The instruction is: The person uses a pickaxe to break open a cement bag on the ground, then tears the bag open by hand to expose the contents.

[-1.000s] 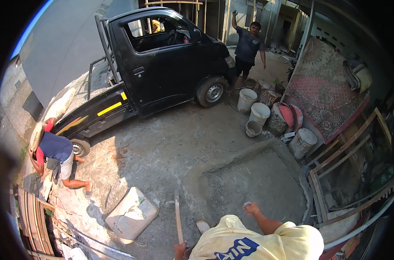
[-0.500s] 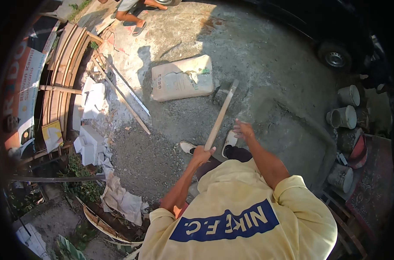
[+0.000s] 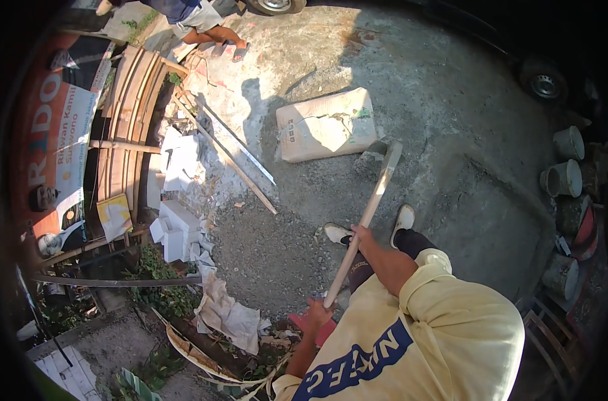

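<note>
Both my hands are closed around the pale wooden handle of a hoe [image 3: 366, 212]. My left hand [image 3: 317, 312] grips its near end, close to my body. Farther up the shaft, my right hand [image 3: 363, 238] is wrapped around it. The hoe's grey head is at the far end, low by the ground next to a large whitish sack [image 3: 325, 125]; its blade is partly hard to tell from the grey ground. The sack lies flat, with a tear or dark mark across its top. Grey gravelly mix [image 3: 257, 250] spreads left of my feet.
Two long strips, one wooden [image 3: 227, 157] and one metallic [image 3: 240, 147], lie on the left. White blocks [image 3: 177, 230] and a banner [image 3: 60, 154] are beyond. Buckets [image 3: 562, 179] line the right side. A person [image 3: 200, 23] and a vehicle wheel [image 3: 543, 84] are farther off.
My right hand, free and open before, now grips the handle. My left hand has drawn the handle's near end back toward me. The view has shifted, and the other person has changed stance.
</note>
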`<state>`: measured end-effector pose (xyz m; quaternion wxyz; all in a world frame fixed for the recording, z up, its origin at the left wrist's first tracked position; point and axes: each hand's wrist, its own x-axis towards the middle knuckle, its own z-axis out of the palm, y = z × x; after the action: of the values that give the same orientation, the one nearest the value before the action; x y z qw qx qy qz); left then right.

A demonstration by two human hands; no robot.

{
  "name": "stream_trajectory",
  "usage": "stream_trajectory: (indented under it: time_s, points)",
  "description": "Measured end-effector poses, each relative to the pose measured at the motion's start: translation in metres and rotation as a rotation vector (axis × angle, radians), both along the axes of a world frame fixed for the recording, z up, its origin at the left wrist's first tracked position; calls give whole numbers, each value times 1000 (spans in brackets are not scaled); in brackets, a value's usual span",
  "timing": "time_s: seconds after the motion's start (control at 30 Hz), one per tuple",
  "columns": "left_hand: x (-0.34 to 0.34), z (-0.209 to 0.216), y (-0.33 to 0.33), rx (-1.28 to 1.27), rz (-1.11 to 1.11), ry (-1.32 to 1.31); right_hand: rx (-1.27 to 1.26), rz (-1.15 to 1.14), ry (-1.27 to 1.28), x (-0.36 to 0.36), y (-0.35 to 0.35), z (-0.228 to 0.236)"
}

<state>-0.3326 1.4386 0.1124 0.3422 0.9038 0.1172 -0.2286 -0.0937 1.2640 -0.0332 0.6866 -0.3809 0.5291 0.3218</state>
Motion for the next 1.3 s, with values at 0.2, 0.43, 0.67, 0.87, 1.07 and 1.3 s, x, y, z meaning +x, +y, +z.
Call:
stream_trajectory:
  time_s: [0.2, 0.43, 0.67, 0.87, 1.07, 1.3]
  points:
    - [10, -13, 12, 79, 86, 205, 73, -133, -107, -4, -2, 15]
    - [6, 17, 17, 11, 16, 62, -80, -115, -5, 14, 0, 93]
    - [37, -34, 13, 83, -77, 23, -173, -147, 82, 27, -15, 25]
    - [41, -19, -15, 131, -35, 113, 40, -231, -5, 17, -54, 42]
    - [77, 2, -29, 99, -125, 69, 9, -261, -48, 33, -91, 74]
    - [206, 90, -159, -4, -509, 59, -96, -664, -164, 40, -216, 65]
